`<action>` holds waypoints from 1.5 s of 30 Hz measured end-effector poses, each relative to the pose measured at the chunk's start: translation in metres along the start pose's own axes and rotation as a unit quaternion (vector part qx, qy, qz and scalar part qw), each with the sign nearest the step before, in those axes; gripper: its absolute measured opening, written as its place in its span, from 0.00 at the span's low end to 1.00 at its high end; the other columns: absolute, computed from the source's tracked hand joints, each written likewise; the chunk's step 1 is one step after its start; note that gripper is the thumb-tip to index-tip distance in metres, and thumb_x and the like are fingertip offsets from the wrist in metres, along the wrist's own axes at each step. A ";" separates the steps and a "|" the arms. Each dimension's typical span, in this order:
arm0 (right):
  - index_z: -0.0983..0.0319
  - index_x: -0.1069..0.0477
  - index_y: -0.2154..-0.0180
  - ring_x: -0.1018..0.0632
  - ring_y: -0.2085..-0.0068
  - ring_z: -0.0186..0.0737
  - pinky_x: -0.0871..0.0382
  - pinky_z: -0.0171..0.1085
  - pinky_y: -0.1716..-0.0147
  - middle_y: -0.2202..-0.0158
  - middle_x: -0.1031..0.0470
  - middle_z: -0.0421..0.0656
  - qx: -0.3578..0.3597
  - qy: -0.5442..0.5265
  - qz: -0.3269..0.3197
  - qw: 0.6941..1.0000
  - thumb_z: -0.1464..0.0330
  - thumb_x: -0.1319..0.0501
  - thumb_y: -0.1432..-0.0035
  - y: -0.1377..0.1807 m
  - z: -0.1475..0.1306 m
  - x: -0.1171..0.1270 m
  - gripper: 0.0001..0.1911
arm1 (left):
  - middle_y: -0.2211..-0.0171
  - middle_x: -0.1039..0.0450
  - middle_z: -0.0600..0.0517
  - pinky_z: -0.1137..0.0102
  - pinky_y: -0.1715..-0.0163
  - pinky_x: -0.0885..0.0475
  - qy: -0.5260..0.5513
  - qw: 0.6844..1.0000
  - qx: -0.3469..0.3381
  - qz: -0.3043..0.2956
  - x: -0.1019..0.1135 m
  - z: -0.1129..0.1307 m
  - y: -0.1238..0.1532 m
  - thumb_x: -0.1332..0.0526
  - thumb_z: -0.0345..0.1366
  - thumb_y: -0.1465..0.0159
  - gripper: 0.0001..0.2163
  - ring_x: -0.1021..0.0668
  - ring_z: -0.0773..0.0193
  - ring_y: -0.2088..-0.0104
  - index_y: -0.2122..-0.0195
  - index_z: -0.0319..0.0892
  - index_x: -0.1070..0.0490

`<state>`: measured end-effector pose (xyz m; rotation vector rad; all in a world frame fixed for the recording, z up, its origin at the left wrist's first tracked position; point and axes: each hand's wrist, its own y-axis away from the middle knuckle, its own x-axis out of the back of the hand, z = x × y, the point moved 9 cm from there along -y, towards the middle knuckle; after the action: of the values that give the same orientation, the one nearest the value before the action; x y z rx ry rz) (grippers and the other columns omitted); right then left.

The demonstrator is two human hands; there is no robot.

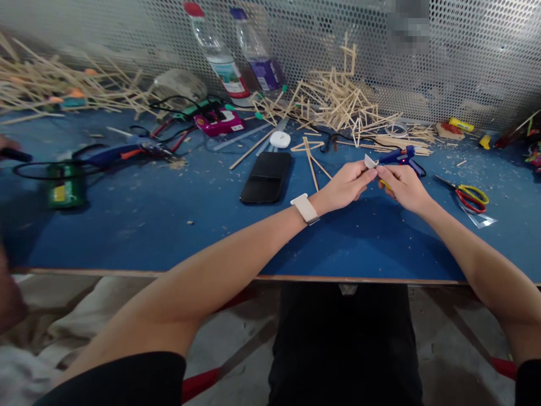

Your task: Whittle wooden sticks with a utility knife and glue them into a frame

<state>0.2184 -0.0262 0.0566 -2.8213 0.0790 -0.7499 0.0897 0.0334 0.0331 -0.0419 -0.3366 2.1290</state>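
Note:
My left hand (346,181), with a pale band on its wrist, is closed in a pinch on a small white pointed piece (370,162), which looks like paper or card. Right beside it, fingertips almost touching, my right hand (401,183) is closed around a thin yellow object (385,184), mostly hidden by the fingers. Just behind my right hand lies a blue glue gun (397,156) with a small red light. Scissors (470,196) with red and yellow handles rest to the right, over a clear set square (484,221).
A black phone (266,177) and a white case (280,139) lie left of my hands. Thin wooden sticks (338,104) pile against the perforated metal panel (338,28). Two bottles (222,62), a pink power strip (220,121), pliers, cables and a green spool (65,186) occupy the left. Another person's hand (6,146) shows far left.

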 end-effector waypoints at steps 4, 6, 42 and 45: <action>0.56 0.27 0.70 0.35 0.78 0.36 0.42 0.40 0.75 0.80 0.34 0.37 0.006 0.010 0.022 1.000 0.18 0.42 0.28 0.002 -0.003 0.002 0.49 | 0.76 0.42 0.63 0.72 0.80 0.42 -0.016 1.000 -0.010 0.014 0.002 0.001 -0.003 0.30 0.68 0.18 0.28 0.38 0.70 0.80 0.58 0.48 0.31; 0.56 0.28 0.70 0.34 0.77 0.37 0.41 0.40 0.74 0.80 0.34 0.37 0.007 0.016 0.029 0.999 0.18 0.43 0.27 0.002 -0.004 0.002 0.48 | 0.77 0.42 0.63 0.72 0.80 0.43 -0.021 0.999 -0.012 0.022 0.003 0.002 -0.003 0.29 0.66 0.17 0.28 0.39 0.70 0.80 0.60 0.48 0.32; 0.55 0.26 0.68 0.34 0.80 0.35 0.44 0.38 0.81 0.81 0.35 0.35 -0.017 -0.044 -0.002 0.999 0.18 0.41 0.28 0.003 0.006 -0.010 0.47 | 0.71 0.38 0.57 0.68 0.72 0.39 -0.040 0.998 -0.032 0.046 0.004 0.008 -0.003 0.42 0.35 0.18 0.13 0.37 0.65 0.74 0.63 0.47 0.34; 0.55 0.26 0.67 0.34 0.80 0.35 0.45 0.38 0.82 0.81 0.36 0.35 -0.022 -0.054 -0.015 0.998 0.19 0.41 0.28 0.003 0.008 -0.011 0.47 | 0.72 0.40 0.58 0.68 0.72 0.40 -0.048 0.997 -0.039 0.052 0.006 0.010 -0.002 0.43 0.34 0.17 0.12 0.38 0.64 0.74 0.62 0.48 0.35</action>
<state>0.2126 -0.0260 0.0436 -2.9058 0.0361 -0.6070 0.0868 0.0373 0.0439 -0.0028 -0.4834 2.2248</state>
